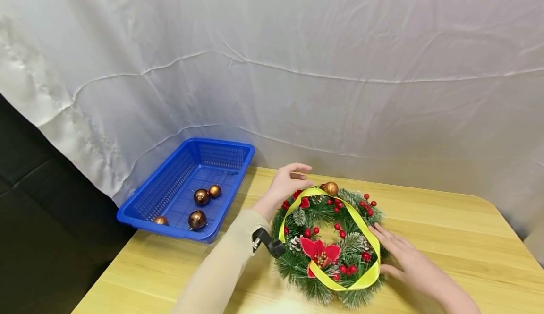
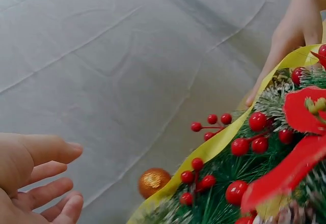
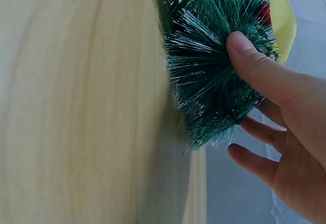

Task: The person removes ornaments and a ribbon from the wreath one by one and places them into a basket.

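- The left hand (image 1: 285, 182) reaches forward from a beige sleeve (image 1: 223, 262), fingers pointing right, loosely bent and parted; it has hold of nothing.
- The right hand (image 1: 410, 259) comes in from the lower right, fingers relaxed and reaching forward, thumb spread away from them; it rests against the wreath (image 1: 293, 263) without closing round it.
- The right thumb (image 3: 257, 65) lies on the green bristles, with the other fingers beside and below the outer edge.
- The wreath lies on the tabletop (image 1: 459, 233) between the hands, just left of the right hand and nearer the person than the left.
- A copper bauble (image 1: 331, 189) sits at the wreath's far edge, just right of the left fingertips and apart from them.
- A yellow ribbon (image 1: 362, 283) loops over the wreath, passing close beside the right fingertips.
- Left of the left hand stands a blue basket (image 1: 221, 156) with four baubles (image 1: 197, 219) inside.
- Both arms are cut off at the bottom of the head view; a black wrist camera (image 1: 268, 242) covers part of the left cuff.
- Bristles hide part of the right index finger in the right wrist view.
- The left wrist view crops the wreath; a pine cone (image 2: 293, 215) there is blurred and cut off.
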Motion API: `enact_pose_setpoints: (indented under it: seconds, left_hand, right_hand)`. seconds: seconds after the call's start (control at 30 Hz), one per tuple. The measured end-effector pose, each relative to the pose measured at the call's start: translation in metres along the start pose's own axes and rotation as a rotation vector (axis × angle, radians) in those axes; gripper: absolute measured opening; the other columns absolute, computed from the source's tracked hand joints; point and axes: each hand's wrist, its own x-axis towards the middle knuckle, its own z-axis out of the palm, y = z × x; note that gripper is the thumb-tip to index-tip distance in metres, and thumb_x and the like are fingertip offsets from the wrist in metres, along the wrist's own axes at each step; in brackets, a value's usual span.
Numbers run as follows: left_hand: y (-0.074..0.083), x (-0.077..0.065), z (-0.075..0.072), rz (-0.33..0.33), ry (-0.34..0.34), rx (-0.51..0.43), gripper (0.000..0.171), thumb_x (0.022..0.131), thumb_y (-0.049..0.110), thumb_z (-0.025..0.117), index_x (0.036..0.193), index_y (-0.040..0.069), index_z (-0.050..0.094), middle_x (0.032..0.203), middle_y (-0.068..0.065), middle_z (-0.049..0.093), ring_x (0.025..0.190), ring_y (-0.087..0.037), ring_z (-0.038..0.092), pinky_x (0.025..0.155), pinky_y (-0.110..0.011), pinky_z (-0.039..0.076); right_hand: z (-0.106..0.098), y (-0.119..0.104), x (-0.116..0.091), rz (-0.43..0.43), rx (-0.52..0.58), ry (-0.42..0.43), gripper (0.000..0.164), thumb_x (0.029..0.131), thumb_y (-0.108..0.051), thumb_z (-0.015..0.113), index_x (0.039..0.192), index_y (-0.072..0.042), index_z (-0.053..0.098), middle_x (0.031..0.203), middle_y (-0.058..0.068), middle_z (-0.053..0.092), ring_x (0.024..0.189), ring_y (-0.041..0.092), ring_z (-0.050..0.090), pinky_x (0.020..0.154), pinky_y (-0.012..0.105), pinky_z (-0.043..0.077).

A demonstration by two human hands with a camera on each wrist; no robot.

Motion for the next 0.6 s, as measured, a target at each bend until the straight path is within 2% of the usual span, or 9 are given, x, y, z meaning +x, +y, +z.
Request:
enact_pose_setpoints:
  seconds: [0.2, 0.37, 0.6]
  left_hand:
    - [-0.002, 0.017, 0.022, -0.004, -0.007, 0.036, 0.034, 0.074, 0.015, 0.075, 0.107, 0.017, 0.065, 0.106, 0.002, 0.062, 0.094, -0.015, 0.057, 0.073, -0.027, 0.05]
    - [-0.007, 0.026, 0.036, -0.025, -0.041, 0.085, 0.035, 0.073, 0.016, 0.076, 0.106, 0.017, 0.066, 0.11, -0.002, 0.061, 0.097, -0.019, 0.057, 0.072, -0.026, 0.05]
    - [-0.014, 0.034, 0.049, 0.019, -0.068, 0.251, 0.035, 0.074, 0.017, 0.075, 0.108, 0.014, 0.065, 0.111, -0.006, 0.061, 0.096, -0.021, 0.059, 0.068, -0.023, 0.05]
  right_hand:
    - [-0.001, 0.0, 0.0, 0.007, 0.006, -0.008, 0.081, 0.075, -0.041, 0.067, 0.142, -0.016, 0.03, 0.144, 0.015, 0.03, 0.12, 0.042, 0.038, 0.088, 0.06, 0.038]
    - [-0.001, 0.0, 0.0, 0.008, 0.008, -0.004, 0.081, 0.076, -0.045, 0.065, 0.143, -0.018, 0.029, 0.144, 0.014, 0.03, 0.121, 0.041, 0.037, 0.088, 0.06, 0.038]
    - [-0.002, 0.0, 0.001, 0.0, 0.013, 0.005, 0.081, 0.075, -0.043, 0.066, 0.143, -0.017, 0.029, 0.144, 0.015, 0.031, 0.121, 0.041, 0.038, 0.088, 0.06, 0.038]
